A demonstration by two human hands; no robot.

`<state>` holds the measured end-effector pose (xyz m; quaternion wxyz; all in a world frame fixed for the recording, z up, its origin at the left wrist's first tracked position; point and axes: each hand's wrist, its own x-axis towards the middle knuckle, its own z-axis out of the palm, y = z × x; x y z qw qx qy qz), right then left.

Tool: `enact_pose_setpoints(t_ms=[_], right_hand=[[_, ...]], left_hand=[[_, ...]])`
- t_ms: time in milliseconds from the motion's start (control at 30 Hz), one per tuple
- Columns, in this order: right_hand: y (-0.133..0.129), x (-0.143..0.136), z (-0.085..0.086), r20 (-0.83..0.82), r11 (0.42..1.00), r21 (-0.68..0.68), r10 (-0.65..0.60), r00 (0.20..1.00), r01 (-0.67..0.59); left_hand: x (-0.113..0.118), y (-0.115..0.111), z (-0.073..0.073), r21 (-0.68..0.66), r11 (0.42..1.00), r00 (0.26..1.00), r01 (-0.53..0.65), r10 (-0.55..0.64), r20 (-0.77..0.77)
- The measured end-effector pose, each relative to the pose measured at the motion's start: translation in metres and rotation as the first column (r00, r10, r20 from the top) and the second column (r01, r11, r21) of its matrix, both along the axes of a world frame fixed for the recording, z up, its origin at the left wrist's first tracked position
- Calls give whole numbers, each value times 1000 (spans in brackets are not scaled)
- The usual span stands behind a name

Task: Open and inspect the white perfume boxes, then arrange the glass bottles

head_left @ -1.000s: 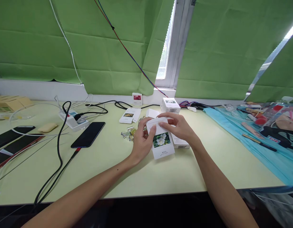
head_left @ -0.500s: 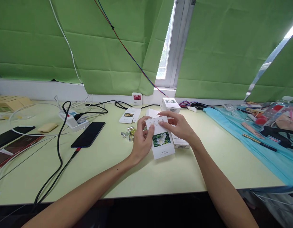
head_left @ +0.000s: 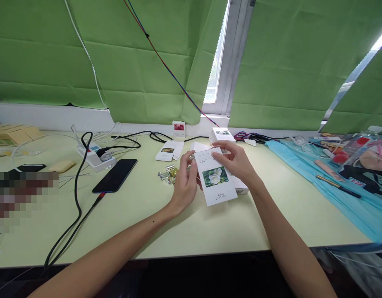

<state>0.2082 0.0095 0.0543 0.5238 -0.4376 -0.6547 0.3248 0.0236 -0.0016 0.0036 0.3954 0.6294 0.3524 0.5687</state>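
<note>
My right hand (head_left: 237,163) grips the upper end of a flat white paper box (head_left: 220,194) printed with a white flower, thumb on its face and fingers behind. The box leans over the table with its lower end towards me. My left hand (head_left: 185,182) is beside its left edge, fingers curled and thumb up. What those fingers hold is partly hidden behind the box. Small shiny glass-like pieces (head_left: 170,174) lie in a pile just left of my left hand. Another white box (head_left: 241,187) is partly covered by the flower box and my right hand.
Behind my hands stand a white box (head_left: 222,134) and a small pink-flower box (head_left: 179,129); an opened flat box (head_left: 168,151) lies nearer. To the left are a black phone (head_left: 115,176), cables and a power strip (head_left: 98,159). A blue cloth (head_left: 321,186) with clutter covers the right.
The flower box has shifted slightly right and turned, showing more of its printed face. My left thumb has come off its front. My right hand has moved up a little.
</note>
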Motion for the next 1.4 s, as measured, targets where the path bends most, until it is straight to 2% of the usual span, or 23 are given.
enact_pose_setpoints(t_ms=[100, 333, 567, 767, 933, 1100, 1400], right_hand=[[2, 2, -1, -31, 999, -16, -37, 999, 36], [5, 3, 0, -99, 983, -67, -178, 979, 172], [4, 4, 2, -162, 954, -165, -275, 948, 249], [8, 5, 0, -191, 946, -139, -316, 929, 293], [9, 6, -1, -187, 932, -137, -358, 915, 336], [8, 5, 0, -113, 914, -105, -403, 908, 392], [11, 7, -5, 14, 907, -22, -421, 907, 422]], left_hand=[[0, 0, 0, 33, 999, 999, -11, 13, -45], [-1, 2, -4, 252, 965, 970, -76, 130, -205], [-2, -3, -3, 421, 907, 971, 20, 83, -225], [-4, -5, -6, 567, 810, 956, 149, 28, -291], [-4, -5, -9, 591, 790, 949, 163, 38, -314], [-2, -4, -10, 590, 801, 944, 101, 110, -310], [-2, -3, -11, 574, 814, 938, 86, 128, -322]])
